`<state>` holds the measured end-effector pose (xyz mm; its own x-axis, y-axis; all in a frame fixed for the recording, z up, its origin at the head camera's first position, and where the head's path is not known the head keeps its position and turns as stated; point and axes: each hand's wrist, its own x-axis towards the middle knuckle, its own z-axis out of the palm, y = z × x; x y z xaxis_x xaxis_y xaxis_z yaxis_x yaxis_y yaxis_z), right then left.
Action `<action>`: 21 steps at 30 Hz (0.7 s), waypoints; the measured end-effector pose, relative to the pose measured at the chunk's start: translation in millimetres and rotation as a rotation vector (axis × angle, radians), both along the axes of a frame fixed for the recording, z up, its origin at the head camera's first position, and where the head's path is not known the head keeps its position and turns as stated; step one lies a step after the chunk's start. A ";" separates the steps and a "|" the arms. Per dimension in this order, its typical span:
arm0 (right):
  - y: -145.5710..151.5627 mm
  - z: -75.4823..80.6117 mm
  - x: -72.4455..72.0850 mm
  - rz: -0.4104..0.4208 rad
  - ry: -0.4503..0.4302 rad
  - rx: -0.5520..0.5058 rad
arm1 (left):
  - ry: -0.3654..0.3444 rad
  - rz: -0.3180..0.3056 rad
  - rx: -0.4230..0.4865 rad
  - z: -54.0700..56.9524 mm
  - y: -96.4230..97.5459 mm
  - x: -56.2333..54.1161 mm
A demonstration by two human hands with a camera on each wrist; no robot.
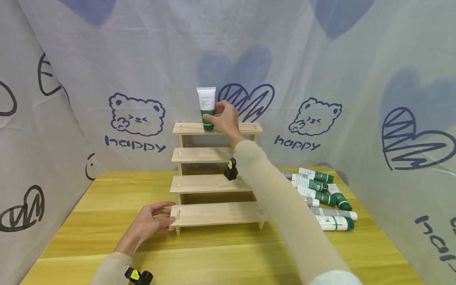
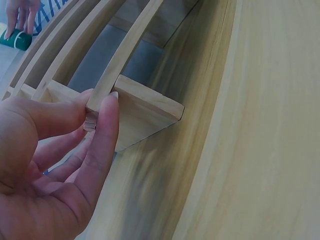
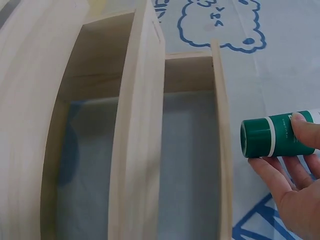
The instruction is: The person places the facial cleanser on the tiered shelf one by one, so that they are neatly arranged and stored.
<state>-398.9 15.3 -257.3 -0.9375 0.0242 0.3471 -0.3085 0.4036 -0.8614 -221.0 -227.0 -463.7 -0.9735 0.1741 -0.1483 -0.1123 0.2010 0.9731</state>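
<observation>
A white and green squeeze tube [image 1: 208, 103] is upright, cap down, over the left part of the top shelf board [image 1: 246, 128]. My right hand [image 1: 227, 118] grips it from the right, thumb in front and fingers behind. In the right wrist view, a small gap shows between the green cap [image 3: 256, 137] and the edge of the top board [image 3: 223, 150]. At the lowest step of the wooden shelf rack [image 1: 217, 215], my left hand [image 1: 151, 221] pinches the left end of the board between thumb and fingers, which the left wrist view shows closely.
To the right of the rack, several white, green and grey tubes [image 1: 313, 184] lie in a loose pile on the wooden table [image 1: 213, 257]. A printed cloth [image 1: 149, 59] hangs behind the rack and along both sides. The rack climbs in steps toward the back.
</observation>
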 end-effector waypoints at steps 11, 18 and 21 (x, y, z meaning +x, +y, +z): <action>-29.3 -13.5 -10.5 -0.027 0.021 0.011 | -0.007 -0.001 0.026 0.3 -0.8 0.9; -42.0 -14.5 -12.2 -0.034 0.047 0.006 | -0.008 0.008 0.021 0.7 -2.2 -0.7; -45.8 -14.8 -11.8 -0.026 0.063 -0.009 | -0.004 0.002 0.023 -1.0 -2.9 -1.8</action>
<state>-410.7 -30.5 -272.0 -0.9129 0.0517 0.4050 -0.3517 0.4042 -0.8444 -222.8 -229.9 -464.7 -0.9732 0.1755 -0.1483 -0.1167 0.1784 0.9770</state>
